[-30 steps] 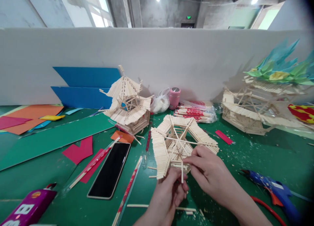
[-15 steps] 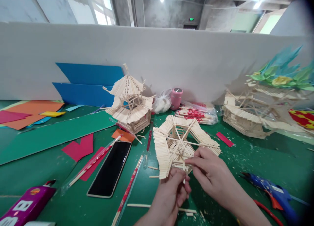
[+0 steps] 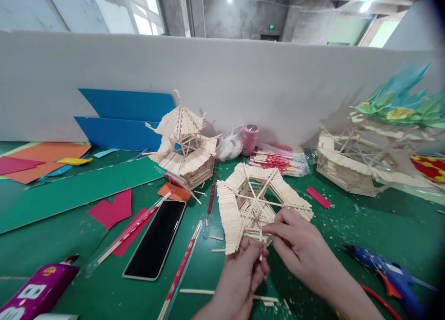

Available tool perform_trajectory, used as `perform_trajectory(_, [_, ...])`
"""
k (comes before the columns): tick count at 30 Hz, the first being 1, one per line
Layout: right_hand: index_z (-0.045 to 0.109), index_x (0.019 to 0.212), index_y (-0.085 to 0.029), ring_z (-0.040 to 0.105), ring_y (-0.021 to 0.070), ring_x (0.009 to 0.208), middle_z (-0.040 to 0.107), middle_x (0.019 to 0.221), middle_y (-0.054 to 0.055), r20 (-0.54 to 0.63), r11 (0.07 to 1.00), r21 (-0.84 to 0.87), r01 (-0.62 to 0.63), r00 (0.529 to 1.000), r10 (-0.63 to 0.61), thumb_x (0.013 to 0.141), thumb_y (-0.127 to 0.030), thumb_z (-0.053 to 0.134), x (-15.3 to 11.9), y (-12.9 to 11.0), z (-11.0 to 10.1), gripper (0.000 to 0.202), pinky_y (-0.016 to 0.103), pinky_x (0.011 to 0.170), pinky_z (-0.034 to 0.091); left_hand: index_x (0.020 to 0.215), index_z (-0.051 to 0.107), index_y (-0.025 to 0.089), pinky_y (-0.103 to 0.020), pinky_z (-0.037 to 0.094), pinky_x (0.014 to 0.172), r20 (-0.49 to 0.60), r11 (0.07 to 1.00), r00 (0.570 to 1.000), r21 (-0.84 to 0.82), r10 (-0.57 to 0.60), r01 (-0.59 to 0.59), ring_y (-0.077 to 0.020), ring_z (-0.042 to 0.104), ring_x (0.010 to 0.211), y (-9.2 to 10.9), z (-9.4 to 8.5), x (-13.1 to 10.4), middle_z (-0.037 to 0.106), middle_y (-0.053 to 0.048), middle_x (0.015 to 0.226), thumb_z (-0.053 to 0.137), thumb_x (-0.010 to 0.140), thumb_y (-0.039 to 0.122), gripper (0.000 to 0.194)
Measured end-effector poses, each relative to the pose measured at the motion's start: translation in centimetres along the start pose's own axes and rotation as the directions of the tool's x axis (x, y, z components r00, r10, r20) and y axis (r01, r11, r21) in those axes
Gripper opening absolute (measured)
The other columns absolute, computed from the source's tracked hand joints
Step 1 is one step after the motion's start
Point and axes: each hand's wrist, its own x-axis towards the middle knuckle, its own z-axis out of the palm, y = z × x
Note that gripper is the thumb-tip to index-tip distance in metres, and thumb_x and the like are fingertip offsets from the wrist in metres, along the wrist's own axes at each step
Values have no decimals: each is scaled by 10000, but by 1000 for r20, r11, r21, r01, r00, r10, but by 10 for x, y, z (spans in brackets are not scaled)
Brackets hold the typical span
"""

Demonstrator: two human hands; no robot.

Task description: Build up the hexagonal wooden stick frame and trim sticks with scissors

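A wooden stick frame [image 3: 230, 212] with slatted roof panels and crossed sticks over an open centre stands on the green table. At its near edge my left hand [image 3: 245, 271] is closed on a short wooden stick [image 3: 261, 251], which points up between thumb and fingers. My right hand [image 3: 296, 243] reaches in from the right, thumb and index finger pinched near the stick's upper end at the frame's front rim. Whether this pinch holds anything is hidden.
Behind stand a tiered stick pavilion [image 3: 184, 160], a pink container [image 3: 250, 140] and bagged sticks [image 3: 278, 160]. A phone [image 3: 156, 239] lies left, a blue glue gun [image 3: 385, 269] right. Another stick model [image 3: 347, 164] is at the back right.
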Motion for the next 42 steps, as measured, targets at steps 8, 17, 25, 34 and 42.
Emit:
perform_trajectory(8, [611,796,-208,440,174,722,454,726,25,11,1000,-4,3,1000,-3,757,-63,421,1,1,2,242,306,620,347,533,523,125,-170,171,370,-21,1000,1000,30,-5,6,6,241,257,1,1,1,493,44,396,488,711,200,196])
perform_trajectory(17, [608,793,-200,430,170,724,451,734,28,3,1000,5,3,1000,-3,773,-81,418,1,2,1,225,304,620,341,539,528,120,-172,131,356,-11,999,1000,34,16,-16,1,268,276,0,1,1,511,28,410,500,719,219,207])
perform_trajectory(25, [599,757,-191,418,164,713,446,724,25,1,1000,-3,8,1000,-8,772,-80,419,0,4,2,212,299,617,337,540,531,117,-157,160,354,-19,999,1000,47,16,-15,2,282,281,1,2,1,513,28,413,491,730,204,213])
perform_trajectory(34, [613,753,-187,421,168,713,463,723,31,-31,1000,-14,21,999,-21,755,-82,439,1,3,1,203,295,617,338,550,544,119,-131,230,375,-28,1000,1000,-5,12,-12,10,315,292,2,3,-2,562,15,457,516,734,194,200])
perform_trajectory(42, [625,742,-190,410,162,707,453,705,25,-37,999,-41,26,999,-28,738,-65,445,1,4,-2,220,281,612,329,529,538,126,-135,267,392,-15,1000,1000,-2,3,-3,15,280,275,3,4,-1,553,25,425,504,756,213,245])
